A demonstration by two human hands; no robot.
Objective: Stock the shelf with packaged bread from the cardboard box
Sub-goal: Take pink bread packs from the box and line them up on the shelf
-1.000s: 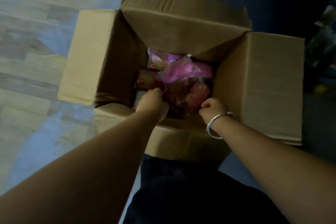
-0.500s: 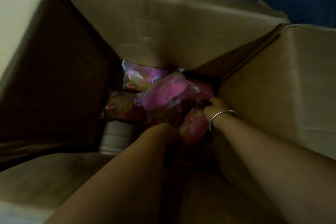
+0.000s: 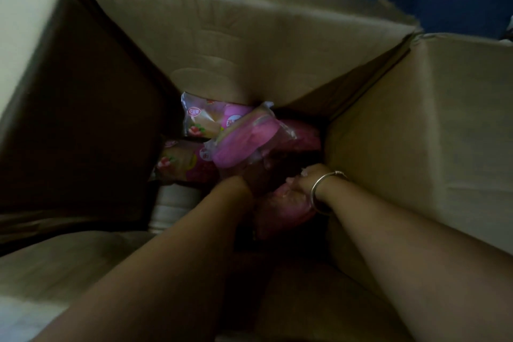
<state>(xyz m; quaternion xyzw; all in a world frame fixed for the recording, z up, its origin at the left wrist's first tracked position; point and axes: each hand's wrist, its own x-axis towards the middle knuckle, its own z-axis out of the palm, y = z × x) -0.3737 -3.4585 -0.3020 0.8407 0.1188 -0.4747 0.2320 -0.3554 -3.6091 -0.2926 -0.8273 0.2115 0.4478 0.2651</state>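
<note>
Both arms reach deep into the cardboard box point(image 3: 277, 44), where the packaged bread point(image 3: 238, 144) lies in a loose heap at the bottom, toward the far corner at about 12 o'clock from the hands. The left hand point(image 3: 236, 189) is buried among the packs and I cannot tell how its fingers lie. The right hand point(image 3: 308, 179), with a bangle point(image 3: 323, 191) on the wrist, has its fingers curled down onto a pink pack point(image 3: 283, 208) at 6 o'clock of the heap, and seems to grip it, though dim light blurs the contact.

The packs look light, soft and puffy, their film wrappers probably slippery; squeezing hard would likely crush the bread. A gentle hold across the middle, or a pinch on the crimped end seal, should serve best.

The top pink pack runs its long axis from about 8 o'clock to 2 o'clock, sealed end toward the box corner. The one behind it lies nearer 9 to 3. A pale round thing point(image 3: 172, 203) sits at 8 o'clock
</note>
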